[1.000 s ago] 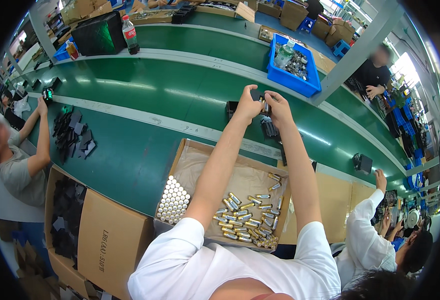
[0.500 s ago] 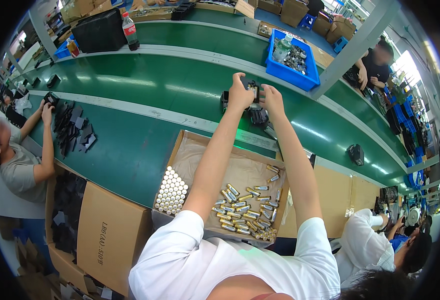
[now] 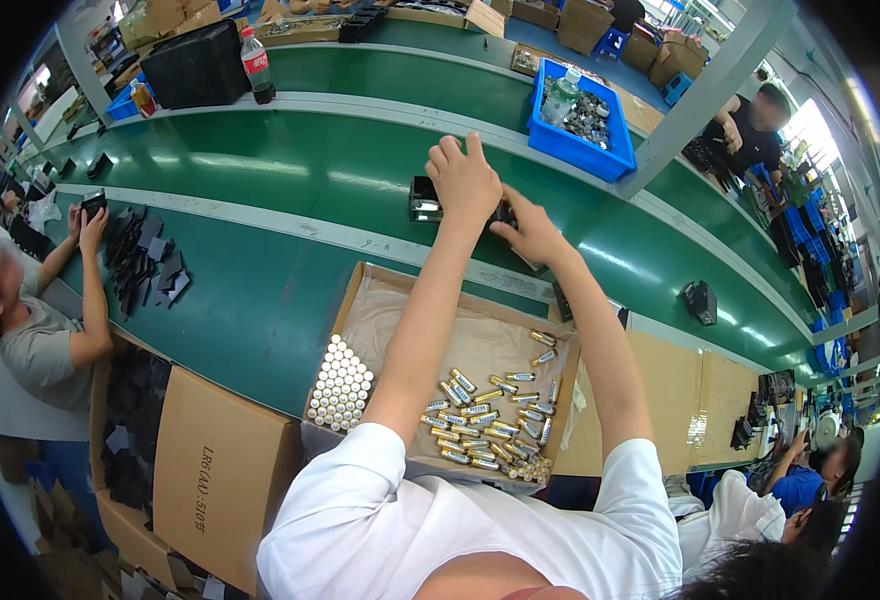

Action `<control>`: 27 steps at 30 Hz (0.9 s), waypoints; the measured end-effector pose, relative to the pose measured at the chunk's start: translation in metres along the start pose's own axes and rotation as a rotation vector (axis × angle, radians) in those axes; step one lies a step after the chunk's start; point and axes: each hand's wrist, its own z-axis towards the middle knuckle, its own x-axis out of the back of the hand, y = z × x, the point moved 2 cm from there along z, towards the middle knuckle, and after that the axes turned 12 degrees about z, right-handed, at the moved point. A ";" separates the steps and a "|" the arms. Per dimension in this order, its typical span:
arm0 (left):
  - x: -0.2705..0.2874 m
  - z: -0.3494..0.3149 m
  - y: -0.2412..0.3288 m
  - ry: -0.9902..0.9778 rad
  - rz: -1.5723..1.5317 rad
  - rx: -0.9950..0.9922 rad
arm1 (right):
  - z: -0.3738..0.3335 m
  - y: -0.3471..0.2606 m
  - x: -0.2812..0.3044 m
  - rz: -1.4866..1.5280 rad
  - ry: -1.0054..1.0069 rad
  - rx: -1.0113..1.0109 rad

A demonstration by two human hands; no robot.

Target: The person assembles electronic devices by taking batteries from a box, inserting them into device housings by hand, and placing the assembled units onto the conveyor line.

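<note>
My left hand (image 3: 465, 185) is raised over the green conveyor belt, fingers apart, with nothing visible in it. Just left of its wrist, an open black plastic case (image 3: 425, 199) with a shiny inside lies on the belt. My right hand (image 3: 532, 232) is lower and to the right, thumb and fingers curled round a dark plastic case (image 3: 504, 213) that is partly hidden. Below my forearms is a shallow cardboard tray (image 3: 400, 285) lined with brown paper. Gold-and-white batteries (image 3: 475, 410) lie loose in it at the right, and upright ones (image 3: 338, 385) are packed at the left.
A blue bin (image 3: 615, 165) of small metal parts, with a bottle in it, stands beyond the belt. Another black case (image 3: 699, 302) sits farther right on it. At left, a co-worker (image 3: 45, 330) handles a black piece near dark flat pieces (image 3: 145, 255). A cardboard box (image 3: 220, 470) stands at lower left.
The black case held up between both hands has gone down toward the belt. My left hand has come off it and opened; my right hand has moved lower.
</note>
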 end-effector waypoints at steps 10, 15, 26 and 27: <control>-0.072 0.000 0.008 -0.664 -0.861 0.034 | -0.002 -0.012 0.016 0.895 0.336 0.095; -0.056 -0.004 0.008 -0.846 -1.127 0.127 | -0.039 -0.041 0.041 0.394 0.520 0.019; -0.035 -0.003 0.010 -0.808 -1.284 0.302 | -0.196 -0.097 0.007 -0.800 -0.432 -0.149; -0.031 -0.005 0.012 -0.811 -1.284 0.304 | -0.199 -0.097 0.005 -0.798 -0.435 -0.150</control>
